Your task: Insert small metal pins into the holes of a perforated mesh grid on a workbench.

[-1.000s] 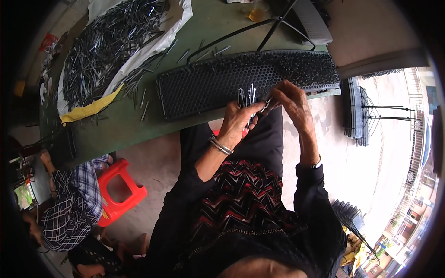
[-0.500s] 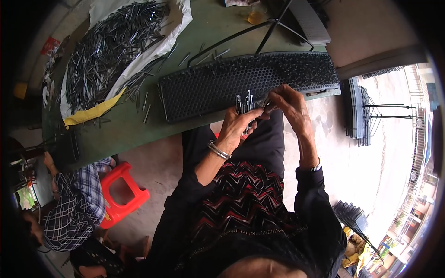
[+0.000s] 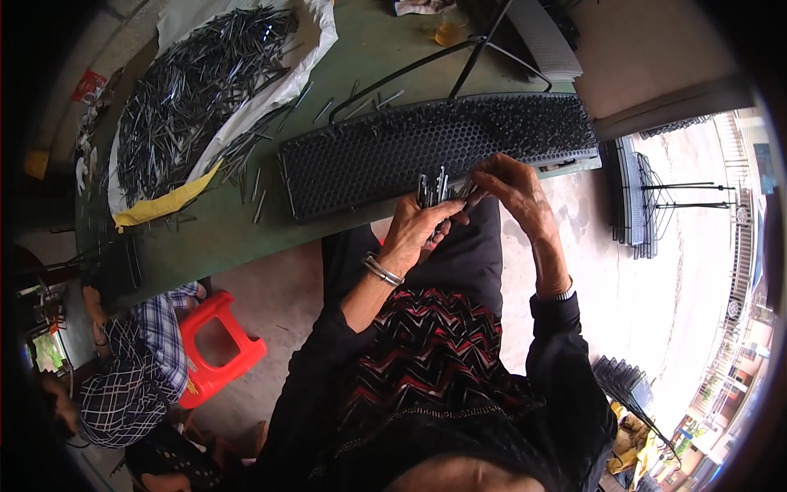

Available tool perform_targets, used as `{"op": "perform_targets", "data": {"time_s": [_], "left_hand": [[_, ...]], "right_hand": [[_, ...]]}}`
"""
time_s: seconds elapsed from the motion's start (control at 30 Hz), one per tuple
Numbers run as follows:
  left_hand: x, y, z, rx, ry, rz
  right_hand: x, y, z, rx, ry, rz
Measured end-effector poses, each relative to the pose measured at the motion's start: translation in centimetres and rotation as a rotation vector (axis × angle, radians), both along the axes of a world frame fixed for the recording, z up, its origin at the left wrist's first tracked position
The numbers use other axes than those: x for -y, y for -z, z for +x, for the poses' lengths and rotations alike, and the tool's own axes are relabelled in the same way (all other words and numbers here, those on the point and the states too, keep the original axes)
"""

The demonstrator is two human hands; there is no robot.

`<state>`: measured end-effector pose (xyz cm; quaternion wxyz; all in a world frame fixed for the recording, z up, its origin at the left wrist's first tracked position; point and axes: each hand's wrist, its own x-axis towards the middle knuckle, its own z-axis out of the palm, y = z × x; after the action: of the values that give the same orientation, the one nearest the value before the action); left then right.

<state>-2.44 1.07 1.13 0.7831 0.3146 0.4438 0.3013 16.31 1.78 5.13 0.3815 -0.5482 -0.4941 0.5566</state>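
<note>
Thin dark metal pins are bunching upright in the gripping left hand; right hand is pinching one beside them, best seated squarely into the black perforated tray just beyond.

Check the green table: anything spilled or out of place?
Yes: loose metal pins lie scattered on the green table, strayed from the heap on the white sack toward the black perforated tray.
</note>
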Motion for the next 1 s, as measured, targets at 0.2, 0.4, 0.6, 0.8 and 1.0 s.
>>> {"op": "perform_targets", "data": {"time_s": [0.2, 0.4, 0.6, 0.8, 1.0], "left_hand": [[-0.2, -0.9, 0.3, 0.082, -0.021, -0.107], [-0.1, 0.6, 1.1, 0.246, -0.118, -0.22], [0.1, 2.2, 1.3, 0.378, -0.094, -0.266], [0.1, 2.4, 1.5, 0.54, -0.112, -0.39], [0.2, 3.2, 1.5, 0.534, -0.082, -0.396]], "right_hand": [[-0.4, 0.1, 0.7, 0.002, 0.008, 0.067], [-3.5, 0.9, 1.3, 0.538, 0.478, 0.569], [-5.6, 3.7, 1.8, 0.78, 0.493, 0.708], [-6.0, 4.5, 1.5, 0.839, 0.472, 0.75], [-5.9, 3.8, 1.1, 0.934, 0.443, 0.739]]}}
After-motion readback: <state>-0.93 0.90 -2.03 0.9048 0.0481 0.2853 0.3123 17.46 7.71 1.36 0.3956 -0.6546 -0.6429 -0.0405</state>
